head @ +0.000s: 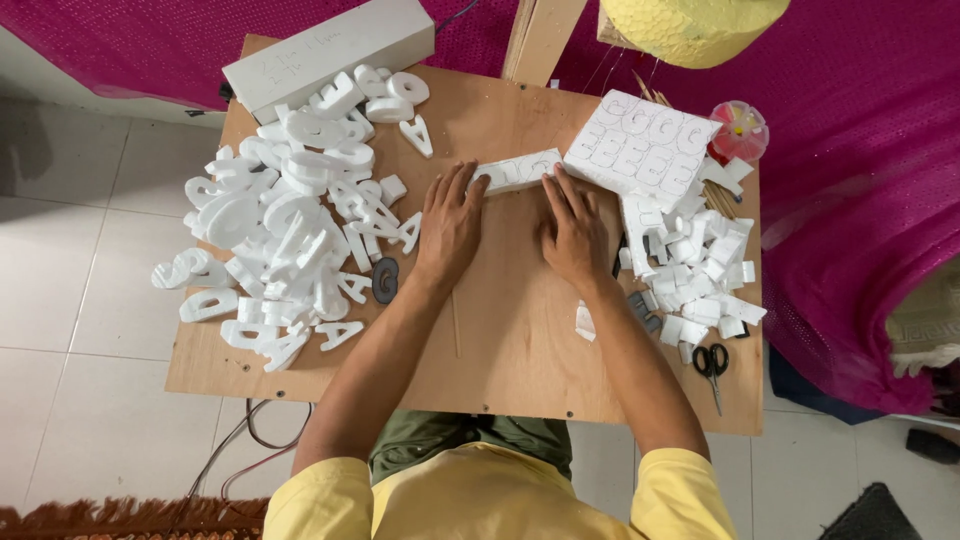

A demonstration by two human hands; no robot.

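both hands lay flat on a wooden board [500,330] set as a worktop, palms down, fingers pointing away from the body. the left hand [449,228] was spread, its fingertips touching the near left end of a small white foam strip [518,171]; the right hand [574,236] was spread too, its fingers resting against the strip's right end. neither hand pinched or gripped anything — they pressed on the strip from above and from the near side. the strip lay near the middle of the board's far half, slightly tilted, with outlines drawn on its top face.

just to the right of the strip, touching or nearly touching it, sat a white foam sheet [640,145] marked with rows of drawn shapes. below that sheet, along the board's right edge, was a heap of small foam offcuts [700,270], and near the front right corner lay a pair of black-handled scissors [711,362]. on the left side of the board a large pile of cut foam letters [290,220] spread out, some hanging past the edge. a dark letter-shaped template [385,280] lay just beside the left wrist. at the far left corner a long white foam block [330,50] lay at an angle — well apart from the hands.
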